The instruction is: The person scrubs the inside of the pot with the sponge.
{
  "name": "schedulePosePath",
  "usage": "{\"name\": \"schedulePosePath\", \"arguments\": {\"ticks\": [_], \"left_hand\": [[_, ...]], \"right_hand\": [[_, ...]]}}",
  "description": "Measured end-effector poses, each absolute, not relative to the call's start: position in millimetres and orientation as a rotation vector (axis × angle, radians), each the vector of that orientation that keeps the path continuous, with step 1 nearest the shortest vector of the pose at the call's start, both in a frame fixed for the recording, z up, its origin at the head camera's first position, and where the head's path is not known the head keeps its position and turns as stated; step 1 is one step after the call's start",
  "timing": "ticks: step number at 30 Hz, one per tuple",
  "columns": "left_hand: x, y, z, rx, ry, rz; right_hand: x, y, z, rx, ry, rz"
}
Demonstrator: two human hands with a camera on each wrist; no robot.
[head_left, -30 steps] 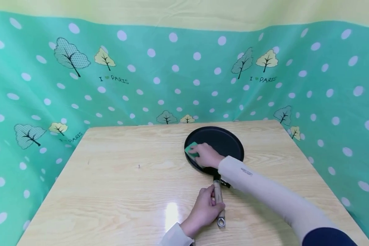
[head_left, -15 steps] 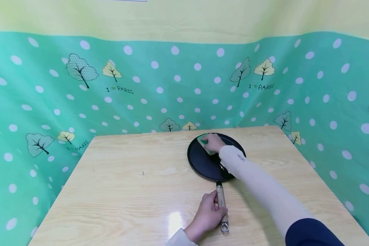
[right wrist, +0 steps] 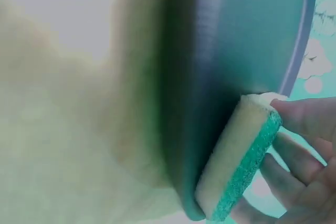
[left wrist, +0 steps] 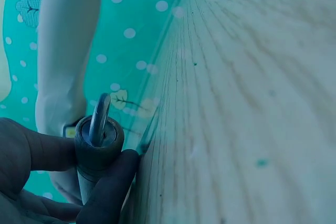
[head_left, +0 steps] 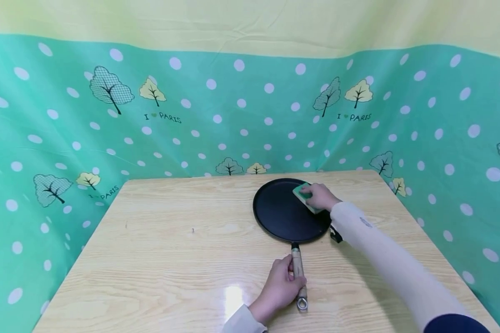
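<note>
A flat black frying pan [head_left: 277, 212] lies on the wooden table, its handle [head_left: 297, 266] pointing toward the person. My left hand [head_left: 278, 287] grips that handle from the left side. In the left wrist view, the thumb and fingers close around the handle end [left wrist: 100, 137], which has a metal hanging loop. At the right part of the pan, my right hand [head_left: 322, 197] holds a sponge [head_left: 303, 193] with a green scouring layer. In the right wrist view, the sponge's pale side [right wrist: 231, 150] faces the pan surface, near the rim.
The wooden table [head_left: 162, 263] extends to the left of the pan. A green polka-dot curtain [head_left: 208, 106] with printed trees encloses its back and sides. The right forearm crosses over the table's right part.
The right hand has carried the sponge from the pan's left edge up to its far part, then across to the right. The left hand keeps its hold on the handle.
</note>
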State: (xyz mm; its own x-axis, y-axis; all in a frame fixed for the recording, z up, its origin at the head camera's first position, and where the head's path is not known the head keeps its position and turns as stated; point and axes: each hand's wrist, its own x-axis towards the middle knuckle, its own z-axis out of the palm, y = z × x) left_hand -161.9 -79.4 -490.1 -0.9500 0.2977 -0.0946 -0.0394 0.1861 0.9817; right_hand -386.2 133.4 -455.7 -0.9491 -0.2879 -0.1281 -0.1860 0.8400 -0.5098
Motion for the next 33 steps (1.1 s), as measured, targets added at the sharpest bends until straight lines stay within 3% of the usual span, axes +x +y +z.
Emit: {"name": "schedulePosePath", "arguments": {"ticks": [12,20,25,33], "left_hand": [[-163,-80,-492,0.241,2.192,1.828],[-162,-81,-492,0.287,2.212,1.795],[-162,-81,-492,0.316,2.228,1.796],[-163,-79,-492,0.304,2.199,1.820]], "right_hand": [[-312,115,-458,-0.514,2.841,-0.798],[-286,78,-458,-0.707,2.752,-0.881],[-295,47,-460,-0.804,2.701,-0.886],[-346,14,-462,-0.634,2.650,-0.869]]}}
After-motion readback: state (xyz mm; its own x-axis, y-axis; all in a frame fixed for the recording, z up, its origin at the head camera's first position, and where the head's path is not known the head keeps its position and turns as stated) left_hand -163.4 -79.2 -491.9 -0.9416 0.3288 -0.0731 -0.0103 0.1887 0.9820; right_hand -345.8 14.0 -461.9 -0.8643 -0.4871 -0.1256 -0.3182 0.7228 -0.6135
